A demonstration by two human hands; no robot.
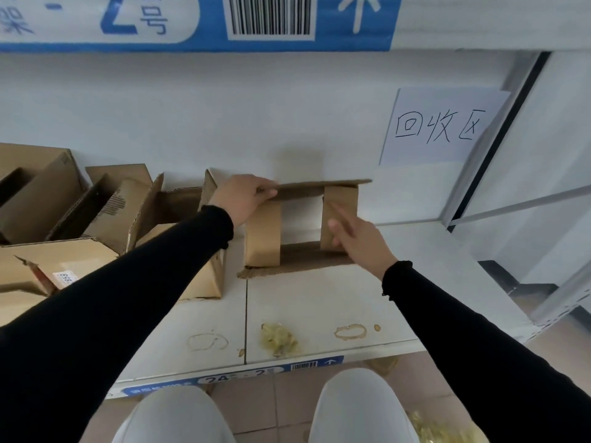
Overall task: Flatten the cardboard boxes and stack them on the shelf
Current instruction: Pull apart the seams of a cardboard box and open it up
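On the white shelf (319,302), near its back wall, stands a brown corrugated cardboard box (300,225), opened at both ends so the wall shows through its middle. Two plain flaps hang down at its left and right, and a rough, fluted panel lies flat under it on the shelf board. The left hand (241,196) pinches the left end of the thin top panel, thumb below and fingers curled over the edge. The right hand (355,239) has its fingers straight and spread, blurred, at the lower part of the right flap; whether they touch it I cannot tell. Both arms wear black sleeves with ribbed cuffs.

Left of the box sits a crowd of open cartons (96,212) in the same matte brown board, flaps raised at angles; one carries a small white sticker with digits too blurred to read. The shelf surface is smooth and painted, marked with brownish ring stains and a crumpled yellowish clump (279,340) near the front edge.

A white paper sheet (441,126) on the wall reads "回收区" in black handwriting. The blue edge label (233,377) at the shelf front shows "24" and "2", a barcode and an arrow. The upper blue band (192,24) shows a large "2", "号", a barcode and an arrow.
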